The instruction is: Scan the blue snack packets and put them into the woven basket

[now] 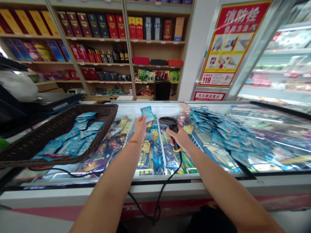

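A small blue packet (148,114) is pinched by its lower left part in my left hand (140,124), held up over the freezer's glass top. My right hand (178,136) is wrapped around the handle of a black barcode scanner (168,122), its head tilted toward the packet but apart from it. From the handle's yellow-tipped base a black cable (167,183) loops down over the freezer's front edge. To the left, a brown woven basket (109,118) holds several similar blue packets (73,142). A large heap of blue packets (225,132) lies on the glass to the right.
Under the glass of the chest freezer (194,187), white wire dividers separate bagged frozen goods. Shelves (97,38) of boxes and bottles stand behind. A red and yellow poster (228,45) hangs back right, beside a lit display fridge (286,64).
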The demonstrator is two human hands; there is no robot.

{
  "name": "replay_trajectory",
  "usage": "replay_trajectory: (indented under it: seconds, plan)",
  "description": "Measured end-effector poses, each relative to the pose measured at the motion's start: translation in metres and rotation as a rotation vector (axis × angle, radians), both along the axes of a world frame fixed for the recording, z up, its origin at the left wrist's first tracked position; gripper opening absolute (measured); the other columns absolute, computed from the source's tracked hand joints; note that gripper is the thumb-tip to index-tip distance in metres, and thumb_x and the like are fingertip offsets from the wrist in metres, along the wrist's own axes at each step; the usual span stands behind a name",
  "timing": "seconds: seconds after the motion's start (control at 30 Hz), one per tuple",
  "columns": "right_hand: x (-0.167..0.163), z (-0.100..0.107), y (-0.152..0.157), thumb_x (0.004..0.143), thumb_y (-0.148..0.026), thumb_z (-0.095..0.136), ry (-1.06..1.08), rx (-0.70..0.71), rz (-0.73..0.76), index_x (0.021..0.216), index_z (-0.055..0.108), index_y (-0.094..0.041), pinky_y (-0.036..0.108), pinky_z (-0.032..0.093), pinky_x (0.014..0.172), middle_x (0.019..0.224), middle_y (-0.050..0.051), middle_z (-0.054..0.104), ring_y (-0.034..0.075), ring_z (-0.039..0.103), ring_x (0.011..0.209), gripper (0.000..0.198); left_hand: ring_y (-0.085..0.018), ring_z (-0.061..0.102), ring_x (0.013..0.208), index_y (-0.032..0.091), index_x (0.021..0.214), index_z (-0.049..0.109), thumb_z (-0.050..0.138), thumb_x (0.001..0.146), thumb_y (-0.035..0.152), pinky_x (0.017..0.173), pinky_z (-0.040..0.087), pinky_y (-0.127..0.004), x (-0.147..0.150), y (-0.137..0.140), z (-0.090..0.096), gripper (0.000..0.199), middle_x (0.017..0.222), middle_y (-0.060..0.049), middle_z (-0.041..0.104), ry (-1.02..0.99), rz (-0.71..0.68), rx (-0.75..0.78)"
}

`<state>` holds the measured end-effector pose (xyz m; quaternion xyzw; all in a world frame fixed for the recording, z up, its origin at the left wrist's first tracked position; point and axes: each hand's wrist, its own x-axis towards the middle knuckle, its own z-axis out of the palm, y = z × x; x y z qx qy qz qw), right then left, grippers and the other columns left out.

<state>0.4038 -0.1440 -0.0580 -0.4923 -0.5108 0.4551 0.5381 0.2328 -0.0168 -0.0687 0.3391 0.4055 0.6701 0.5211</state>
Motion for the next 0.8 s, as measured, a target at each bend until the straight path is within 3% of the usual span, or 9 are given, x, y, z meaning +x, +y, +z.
replay_trajectory:
  seconds: [0.23,0.8]
  plan:
    - [0.001,-0.007,0.002,0.077,-0.048,0.075,-0.055,0.024,0.007,0.092,0.055,-0.02,0.023,0.041,0.034,0.055,-0.007,0.056,0.01,0.051,0.034,0.037,-0.018,0.068,0.087,0.017,0.089,0.069,0.08,0.07,0.038,0.08,0.061,-0.032,-0.003,-0.005,-0.015,0.03,0.09,-0.004,0.07,0.062,-0.137,0.101]
    - [0.002,-0.008,-0.001,0.076,-0.052,0.076,-0.084,0.046,0.029,0.09,0.054,-0.02,0.024,0.044,0.037,0.056,-0.007,0.057,0.01,0.053,0.036,0.041,-0.02,0.068,0.091,0.017,0.092,0.068,0.077,0.074,0.04,0.086,0.059,-0.039,-0.003,-0.005,-0.017,0.03,0.09,-0.005,0.069,0.087,-0.129,0.077]
